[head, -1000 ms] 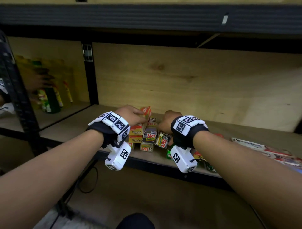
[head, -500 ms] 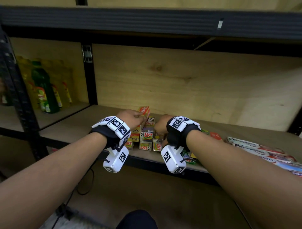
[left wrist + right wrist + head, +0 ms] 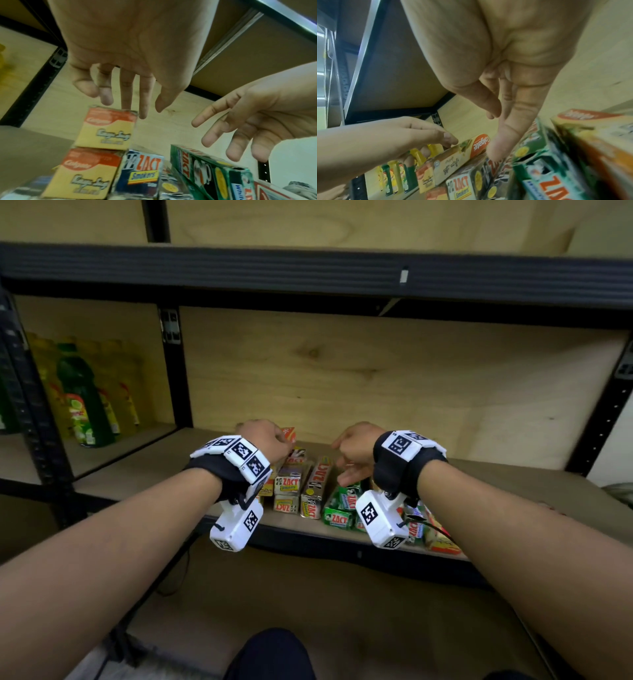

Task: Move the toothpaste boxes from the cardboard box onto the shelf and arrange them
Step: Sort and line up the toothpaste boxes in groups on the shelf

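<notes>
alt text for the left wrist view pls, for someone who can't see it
The left hand hangs open over a stack of two yellow-and-orange Colgate boxes, fingertips at the top box's far edge. The open right hand reaches in above a green Zact box, beside a dark Zact Smokers box.

Shelf (image 3: 513, 484) board matt pale wood; frame dark metal; toothpaste boxes (image 3: 313, 487) glossy printed card; bottles (image 3: 85, 405) shiny plastic.

Setting: shop or stockroom. Evidence: black metal rack w/ plywood shelf (image 3: 513, 484) boards and back panels; retail toothpaste boxes (image 3: 287, 484) (Colgate, Zact) lined up in rows near shelf front edge; adjacent bay at left holds dish-soap bottles (image 3: 82, 402), green and yellow, several of the same kind.
</notes>
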A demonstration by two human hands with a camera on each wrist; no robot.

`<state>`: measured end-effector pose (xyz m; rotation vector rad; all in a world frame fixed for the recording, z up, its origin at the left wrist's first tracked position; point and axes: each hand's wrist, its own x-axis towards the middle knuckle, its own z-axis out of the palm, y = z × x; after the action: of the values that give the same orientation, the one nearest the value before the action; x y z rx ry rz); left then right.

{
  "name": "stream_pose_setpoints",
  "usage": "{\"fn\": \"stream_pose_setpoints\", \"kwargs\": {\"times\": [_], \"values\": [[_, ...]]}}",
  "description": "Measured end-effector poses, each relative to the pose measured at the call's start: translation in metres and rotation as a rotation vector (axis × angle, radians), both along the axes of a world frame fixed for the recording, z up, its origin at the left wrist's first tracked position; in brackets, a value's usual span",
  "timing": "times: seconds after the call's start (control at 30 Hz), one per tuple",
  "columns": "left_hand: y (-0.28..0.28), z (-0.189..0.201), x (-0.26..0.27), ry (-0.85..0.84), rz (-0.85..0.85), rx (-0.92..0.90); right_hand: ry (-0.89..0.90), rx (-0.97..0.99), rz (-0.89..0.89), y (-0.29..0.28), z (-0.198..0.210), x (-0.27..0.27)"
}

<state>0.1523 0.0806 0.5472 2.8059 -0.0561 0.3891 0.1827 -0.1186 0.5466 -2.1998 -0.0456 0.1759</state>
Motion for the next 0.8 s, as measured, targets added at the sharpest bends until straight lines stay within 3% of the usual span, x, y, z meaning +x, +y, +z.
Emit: {"fn": "stream_pose_setpoints", "kwargs": {"times": [0.1, 0.27, 0.5, 0.67, 0.8], "values": [[-0.020, 0.005, -0.004, 0.004, -0.012, 0.021, -0.041, -0.024, -0.045, -0.022, 0.008, -0.021], [-0.052, 0.003, -0.007, 0.084, -0.108, -0.031, -0.014, -0.243, -0.068, -0.060, 0.018, -0.049], [-0.092, -0.013, -0.001, 0.145, -0.234, -0.017, 0.022, -0.350, -0.152, -0.109, -0.007, -0.049], [-0.108, -0.021, 0.008, 0.092, -0.258, 0.027, 0.134, -0.510, -0.116, -0.117, -0.022, -0.052], [-0.119, -0.019, 0.009, 0.131, -0.264, 0.089, 0.100, -0.551, -0.088, -0.114, -0.025, -0.054]]}}
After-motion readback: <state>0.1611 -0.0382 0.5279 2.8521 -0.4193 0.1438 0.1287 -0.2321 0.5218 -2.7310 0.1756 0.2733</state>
